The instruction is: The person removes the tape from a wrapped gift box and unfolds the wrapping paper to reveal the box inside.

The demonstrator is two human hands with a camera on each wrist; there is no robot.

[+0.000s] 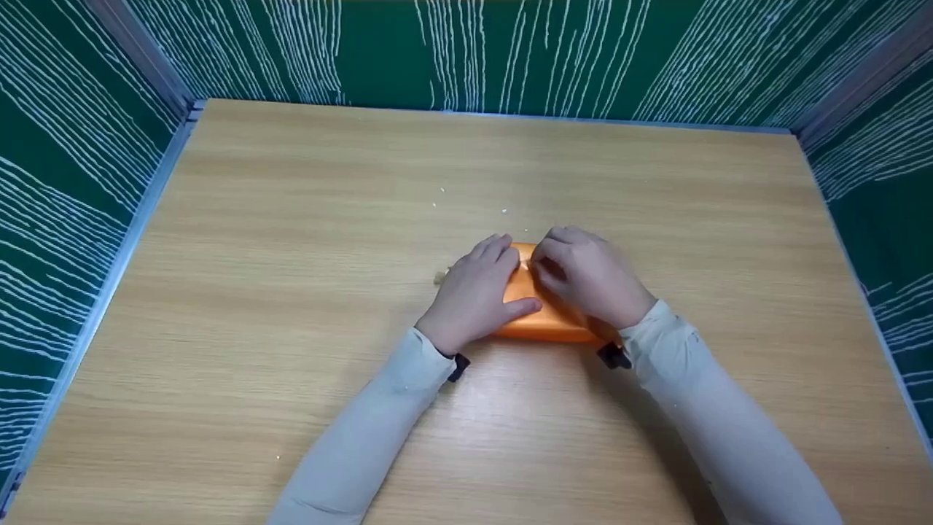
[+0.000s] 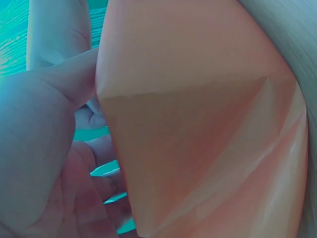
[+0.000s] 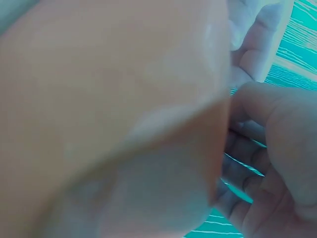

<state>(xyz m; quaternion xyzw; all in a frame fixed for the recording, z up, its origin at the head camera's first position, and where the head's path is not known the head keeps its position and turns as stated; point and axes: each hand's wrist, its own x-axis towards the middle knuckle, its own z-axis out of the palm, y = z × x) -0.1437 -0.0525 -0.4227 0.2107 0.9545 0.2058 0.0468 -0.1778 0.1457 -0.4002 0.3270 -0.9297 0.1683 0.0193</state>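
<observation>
An orange parcel, wrapped in glossy paper, lies on the table under both hands. My left hand rests over its left part with fingers extended toward the far side and the thumb spread on top. At the upper right, my right hand pinches the orange paper between thumb and bent fingers. What exactly lies between those fingertips is hidden. In the left wrist view, creased folds cross the paper at the parcel's end. A blurred paper flap fills much of the right wrist view.
Beside the left hand, a small tan object shows, mostly covered. Tiny white specks dot the wooden table beyond the parcel. Green walls with white lines enclose the table's back and sides.
</observation>
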